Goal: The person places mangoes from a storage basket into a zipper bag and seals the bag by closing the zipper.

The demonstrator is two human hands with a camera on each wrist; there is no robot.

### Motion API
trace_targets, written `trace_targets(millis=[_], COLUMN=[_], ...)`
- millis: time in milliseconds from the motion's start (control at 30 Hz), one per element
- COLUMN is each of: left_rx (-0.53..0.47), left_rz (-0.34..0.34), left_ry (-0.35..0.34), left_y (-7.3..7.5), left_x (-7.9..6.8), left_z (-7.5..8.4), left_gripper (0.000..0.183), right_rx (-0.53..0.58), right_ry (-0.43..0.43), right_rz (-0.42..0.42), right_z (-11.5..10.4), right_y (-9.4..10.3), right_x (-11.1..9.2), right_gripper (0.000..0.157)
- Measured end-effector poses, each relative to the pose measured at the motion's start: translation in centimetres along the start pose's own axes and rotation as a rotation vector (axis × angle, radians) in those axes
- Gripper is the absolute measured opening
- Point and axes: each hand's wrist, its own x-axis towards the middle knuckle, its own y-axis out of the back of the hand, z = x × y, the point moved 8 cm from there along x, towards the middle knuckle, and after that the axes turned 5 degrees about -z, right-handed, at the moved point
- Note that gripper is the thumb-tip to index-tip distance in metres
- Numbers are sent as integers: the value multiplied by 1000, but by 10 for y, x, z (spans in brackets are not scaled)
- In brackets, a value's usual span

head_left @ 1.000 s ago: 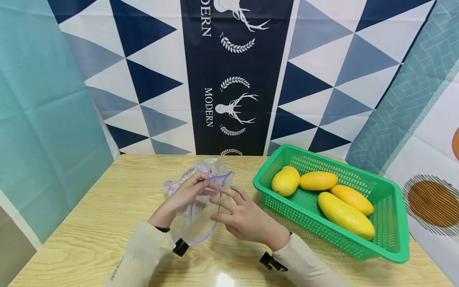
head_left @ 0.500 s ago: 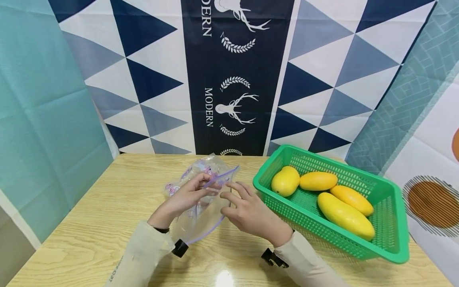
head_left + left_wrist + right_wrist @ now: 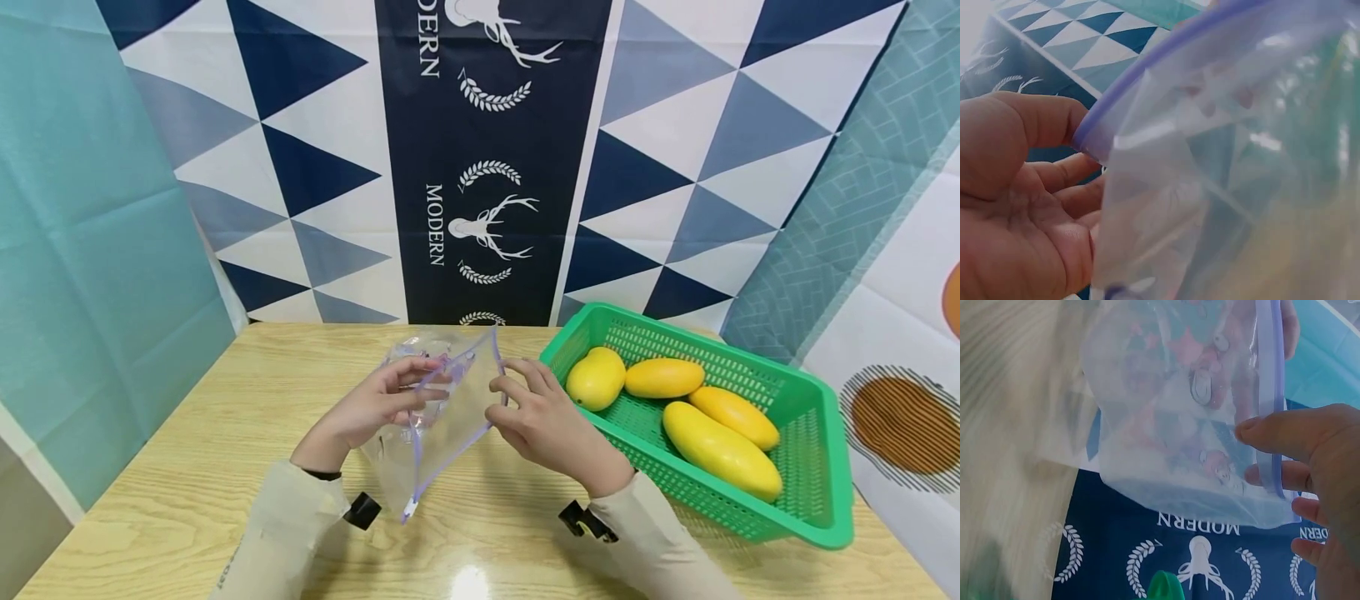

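A clear zip bag [image 3: 457,417] with a purple rim and printed cartoon figures hangs spread between both hands above the table. Its mouth gapes towards me, and a small white slider sits at the lowest corner. My left hand [image 3: 375,408] grips the left side of the rim; in the left wrist view the thumb [image 3: 1054,119] meets the purple edge, the other fingers partly behind the plastic. On the right side, my right hand [image 3: 555,421] pinches the rim between thumb [image 3: 1285,431] and forefinger, while its remaining fingers stay loosely bent.
A green plastic basket [image 3: 813,467] stands right of the hands, close to the right one. Several yellow mangoes [image 3: 722,450] lie in it. Everything rests on a wooden table [image 3: 195,483]. A patterned cloth [image 3: 322,158] hangs behind the table's far edge.
My right hand has moved right and my left hand slightly left, both holding the rim. The bag's mouth has spread wider, and its white slider corner now shows.
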Motion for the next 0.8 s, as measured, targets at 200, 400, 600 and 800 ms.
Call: trace_targets(millis=[200, 400, 600, 800], left_rx=[-85, -146, -205, -247], left_rz=[39, 67, 37, 0], left_ry=[-28, -61, -126, -183], left_y=[7, 11, 10, 9], left_x=[-3, -6, -7, -8], left_z=[3, 8, 14, 21], left_gripper=[43, 37, 42, 51], right_rx=[19, 54, 86, 70], right_ry=[-36, -75, -85, -87], right_rz=[7, 15, 53, 63], right_z=[10, 21, 29, 35], right_y=[7, 15, 25, 35], right_x=[-3, -6, -10, -12], right_gripper=[18, 17, 2, 7])
